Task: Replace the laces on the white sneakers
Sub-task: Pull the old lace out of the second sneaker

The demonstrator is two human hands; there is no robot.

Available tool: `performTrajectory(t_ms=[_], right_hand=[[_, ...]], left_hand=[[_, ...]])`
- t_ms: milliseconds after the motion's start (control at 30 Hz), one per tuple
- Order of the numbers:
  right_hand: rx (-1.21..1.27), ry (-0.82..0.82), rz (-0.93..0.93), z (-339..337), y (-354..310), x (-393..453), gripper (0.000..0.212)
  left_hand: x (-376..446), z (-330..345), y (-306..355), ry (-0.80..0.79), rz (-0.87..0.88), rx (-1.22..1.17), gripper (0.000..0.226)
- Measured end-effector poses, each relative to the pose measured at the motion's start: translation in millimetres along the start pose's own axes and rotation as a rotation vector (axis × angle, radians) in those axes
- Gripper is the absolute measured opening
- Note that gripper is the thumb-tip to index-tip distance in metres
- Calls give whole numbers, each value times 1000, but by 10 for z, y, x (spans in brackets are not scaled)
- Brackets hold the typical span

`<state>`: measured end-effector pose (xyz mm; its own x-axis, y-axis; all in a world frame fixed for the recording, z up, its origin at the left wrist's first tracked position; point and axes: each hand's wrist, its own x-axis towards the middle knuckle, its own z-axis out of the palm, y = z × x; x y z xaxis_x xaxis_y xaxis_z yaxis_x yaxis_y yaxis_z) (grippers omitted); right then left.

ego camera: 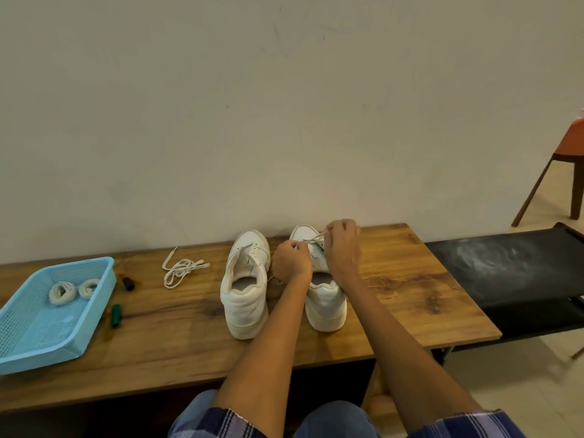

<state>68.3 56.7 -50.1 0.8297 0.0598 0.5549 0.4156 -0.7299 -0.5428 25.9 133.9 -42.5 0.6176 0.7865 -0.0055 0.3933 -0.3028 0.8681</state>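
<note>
Two white sneakers stand heel-toward-me on the wooden table (189,336). The left sneaker (245,289) has no lace in it. Over the right sneaker (325,306) both hands work on its white lace (313,240). My left hand (292,260) pinches one part of the lace above the tongue. My right hand (343,245) pinches another part and holds it up near the toe. A loose white lace (180,270) lies on the table left of the shoes.
A light blue mesh basket (91,330) at the left table edge holds two coiled white laces (63,292). Small green and black items (116,314) lie beside it. A black bench (512,273) adjoins the table on the right; an orange chair (568,159) stands behind.
</note>
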Motion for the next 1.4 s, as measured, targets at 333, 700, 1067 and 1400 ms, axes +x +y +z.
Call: performTrajectory(t_ms=[333,700,1067,1400], right_hand=[[-164,-414,-165,156,36,68,31],[-192,-316,-126,147,14,31,37],[204,205,205,34,60,-16,19],[-31,-193,-68,154,80,51,29]], left_hand=[[22,30,-20,9,16,15,25],[0,23,-20,5,38,28,23],[14,36,-24,15,44,59,24],[42,57,-37,16,42,59,23]])
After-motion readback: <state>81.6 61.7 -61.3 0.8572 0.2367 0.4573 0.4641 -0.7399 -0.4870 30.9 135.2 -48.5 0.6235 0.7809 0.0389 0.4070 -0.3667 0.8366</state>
